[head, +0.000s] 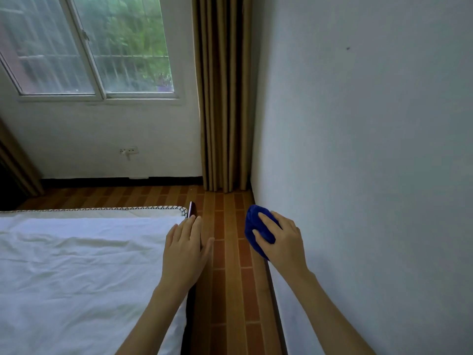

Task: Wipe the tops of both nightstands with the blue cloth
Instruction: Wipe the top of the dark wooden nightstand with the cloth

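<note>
The right hand (281,242) grips the bunched blue cloth (256,226), fingers curled over it, close beside the white wall (371,149) and above the narrow strip of brown tiled floor (227,252). The left hand (185,249) is relaxed, fingers straight and holding nothing, over the edge of the bed (76,265) with its white sheet. Ahead, a tan curtain (222,98) hangs in the corner where the floor strip ends, with a window (89,47) and a wall socket (129,150) to its left.
</note>
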